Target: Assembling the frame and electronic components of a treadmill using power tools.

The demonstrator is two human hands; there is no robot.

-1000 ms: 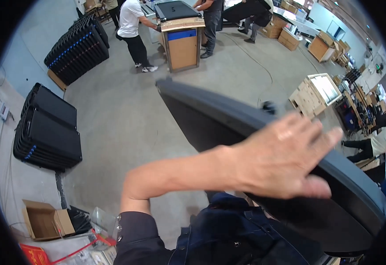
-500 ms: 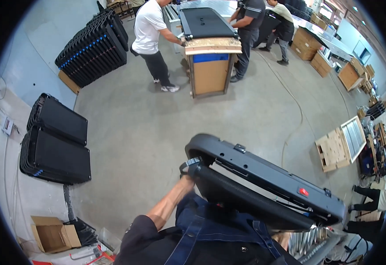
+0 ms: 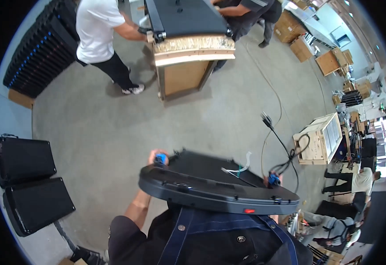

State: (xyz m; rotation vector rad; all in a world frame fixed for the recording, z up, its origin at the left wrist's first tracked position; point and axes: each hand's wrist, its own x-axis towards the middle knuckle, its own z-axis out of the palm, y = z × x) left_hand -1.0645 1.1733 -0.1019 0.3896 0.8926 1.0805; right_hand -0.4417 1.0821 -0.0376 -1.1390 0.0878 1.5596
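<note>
A black walking-pad treadmill (image 3: 219, 196) is carried across the front of my body, its thick end with a red switch turned toward me. My left hand (image 3: 153, 156) grips its left side beside a blue piece. At the right side, next to another blue piece, my right hand (image 3: 279, 179) grips it, mostly hidden by the treadmill. A black power cord (image 3: 292, 153) with its plug stands out beyond the right side. Pale loose wires (image 3: 239, 169) stick up from the treadmill.
Ahead, two people stand at a wooden workbench (image 3: 184, 79) bearing another black treadmill (image 3: 186, 17). Stacked black treadmills stand at far left (image 3: 42, 42) and near left (image 3: 38, 205). A wooden crate (image 3: 317, 139) is on the right; a cable (image 3: 270, 84) runs along the floor.
The treadmill has turned from a slant to nearly level across my body, and its cord now shows. My view has moved closer to the workbench. My right hand has come into view beside it.
</note>
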